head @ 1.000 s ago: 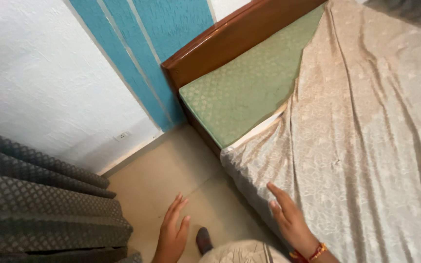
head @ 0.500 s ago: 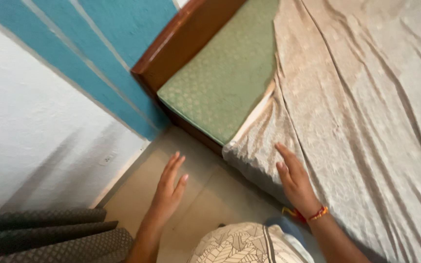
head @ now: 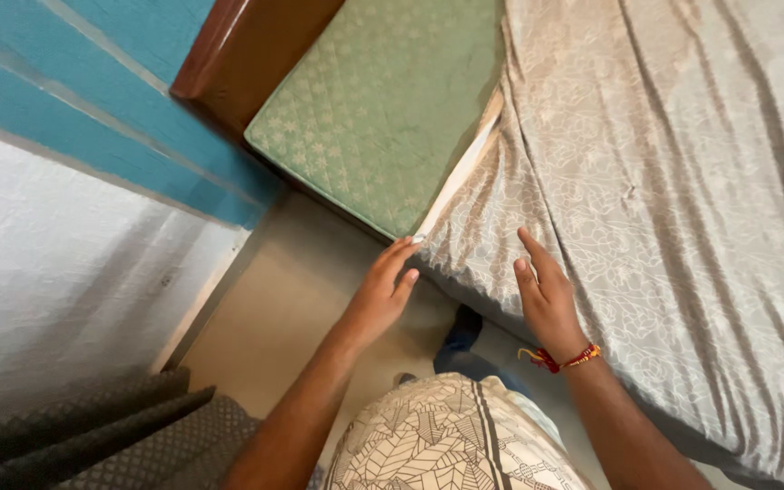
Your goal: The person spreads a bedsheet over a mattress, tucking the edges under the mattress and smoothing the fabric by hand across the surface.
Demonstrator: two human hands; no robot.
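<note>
**A:** Where does the bedsheet lie, and what are the hands doing with it?

**B:** The beige patterned bedsheet (head: 664,181) covers most of the mattress, wrinkled in long folds, and its edge runs slantwise so that one corner of the bed is bare. The person's left hand (head: 381,292) reaches to the sheet's loose corner at the side of the bed; its fingertips (head: 404,247) touch the cloth there, fingers held close together and nearly straight, closed on nothing. The right hand (head: 546,295) lies flat on the sheet near the bed's side edge, fingers stretched out and a little apart, pressing the cloth rather than gripping it.

**A:** And just beside the sheet?

**B:** A green quilted mattress (head: 374,109) shows where the sheet does not reach, with a pale strip of a lower layer (head: 460,172) visible along the sheet's edge. A red thread bracelet (head: 560,357) sits on the right wrist.

**A:** Farther out?

**B:** A brown wooden headboard (head: 247,54) stands at the end of the mattress against a blue striped wall (head: 93,100), which turns white lower down. A tan floor (head: 292,299) lies between bed and wall, a dark patterned curtain (head: 74,436) hangs at the lower left, and the person's leaf-printed shirt (head: 446,436) fills the bottom middle.
</note>
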